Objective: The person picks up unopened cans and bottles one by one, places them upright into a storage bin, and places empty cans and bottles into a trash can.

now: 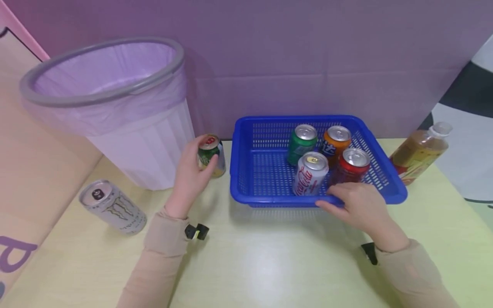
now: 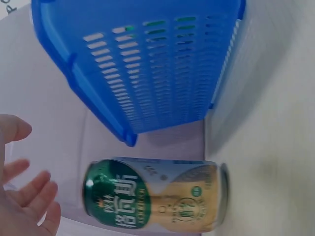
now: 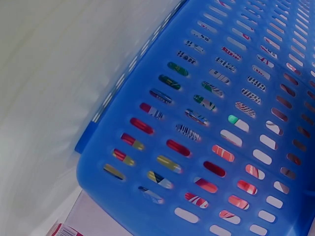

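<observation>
My left hand is beside a green and gold drink can, which stands upright between the bin and the basket. In the left wrist view, the relaxed fingers are spread near the top of the can, with a gap between. My right hand grips the front rim of the blue plastic basket, fingers over the edge and thumb outside. Inside the basket stand a silver Coca-Cola can, a red can, an orange can and a green can.
A white bin with a purple liner and grey rim stands at the back left. In front of it a white Monster can stands on the pale table. Right of the basket is a bottle of amber drink.
</observation>
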Demonstrator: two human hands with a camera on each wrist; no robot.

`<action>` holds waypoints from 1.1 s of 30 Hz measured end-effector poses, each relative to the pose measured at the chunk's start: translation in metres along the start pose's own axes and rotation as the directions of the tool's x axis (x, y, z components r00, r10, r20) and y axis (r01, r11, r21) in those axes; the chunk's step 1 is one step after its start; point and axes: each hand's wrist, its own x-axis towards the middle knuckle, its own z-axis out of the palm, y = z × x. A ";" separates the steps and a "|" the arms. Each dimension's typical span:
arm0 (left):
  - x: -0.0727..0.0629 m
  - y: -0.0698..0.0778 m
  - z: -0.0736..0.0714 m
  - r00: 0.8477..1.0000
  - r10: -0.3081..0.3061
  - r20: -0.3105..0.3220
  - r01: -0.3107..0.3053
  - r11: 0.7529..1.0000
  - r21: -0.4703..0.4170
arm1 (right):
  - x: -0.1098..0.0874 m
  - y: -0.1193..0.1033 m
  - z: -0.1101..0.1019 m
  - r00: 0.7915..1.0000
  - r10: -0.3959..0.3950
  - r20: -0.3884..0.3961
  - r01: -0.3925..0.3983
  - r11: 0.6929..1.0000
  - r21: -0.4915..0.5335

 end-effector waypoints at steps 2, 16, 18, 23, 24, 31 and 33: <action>0.002 -0.002 0.003 0.999 -0.041 0.003 0.041 0.999 0.000 | 0.000 0.000 0.000 1.000 0.001 -0.002 -0.001 1.000 -0.004; 0.005 -0.023 0.021 0.977 -0.213 0.029 0.214 0.974 -0.074 | 0.000 0.000 0.000 1.000 -0.003 -0.013 0.003 1.000 -0.004; 0.006 -0.026 0.023 0.964 -0.262 0.041 0.265 0.959 -0.103 | 0.001 -0.001 0.001 1.000 -0.008 -0.019 0.008 1.000 -0.003; 0.010 -0.032 0.030 0.927 -0.373 0.038 0.374 0.912 -0.165 | 0.000 -0.001 0.001 1.000 -0.012 -0.021 0.012 1.000 0.001; 0.011 -0.034 0.031 0.921 -0.388 0.039 0.389 0.905 -0.171 | 0.000 -0.001 0.001 1.000 -0.010 -0.021 0.010 1.000 0.001; 0.014 -0.037 0.040 0.890 -0.454 0.026 0.450 0.871 -0.198 | 0.000 -0.001 0.000 1.000 -0.009 -0.022 0.009 1.000 -0.002; 0.015 -0.038 0.042 0.887 -0.462 0.018 0.455 0.865 -0.212 | 0.000 -0.001 0.000 1.000 -0.007 -0.020 0.007 1.000 -0.004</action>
